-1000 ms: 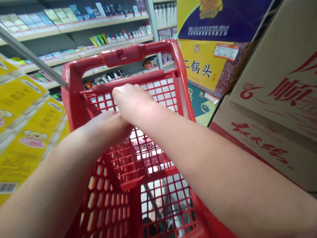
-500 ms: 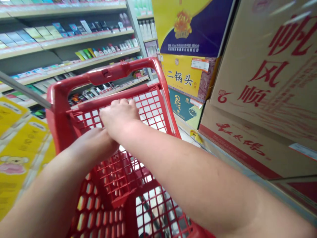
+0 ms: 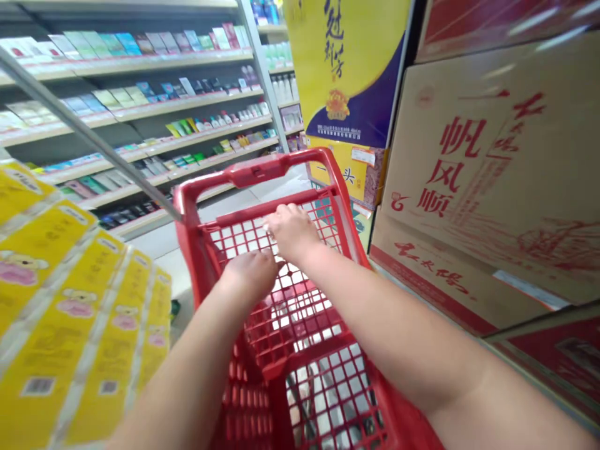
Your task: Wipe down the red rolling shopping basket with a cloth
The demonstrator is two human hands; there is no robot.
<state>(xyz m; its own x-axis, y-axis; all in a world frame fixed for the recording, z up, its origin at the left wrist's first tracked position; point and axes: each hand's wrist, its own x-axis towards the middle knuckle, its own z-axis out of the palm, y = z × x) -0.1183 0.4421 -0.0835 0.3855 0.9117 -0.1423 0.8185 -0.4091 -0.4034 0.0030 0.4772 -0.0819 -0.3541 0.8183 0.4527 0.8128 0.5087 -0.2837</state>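
Both arms reach forward over a red shopping cart [image 3: 257, 172] with grid panels. My right hand [image 3: 293, 232] is closed above the upper grid panel [image 3: 244, 234], its fingers curled down and partly hidden. Just below and to the left of it, my left hand [image 3: 255, 272] is also closed, thumb side toward the right hand. What either hand grips, if anything, is hidden from view. Through the lower grid, some blurred objects and a pale surface show.
Yellow packs with koala pictures [image 3: 77, 303] stand close on the left, below a slanting metal pole [image 3: 94, 137]. Stacked cartons [image 3: 492, 156] and a yellow-and-purple box [image 3: 351, 75] line the right side. Shelves of small goods [image 3: 140, 106] stand ahead.
The cart and both hands sit further right and lower in view. My hands, overlapping before, are now slightly apart. More of the yellow packs and the cartons shows.
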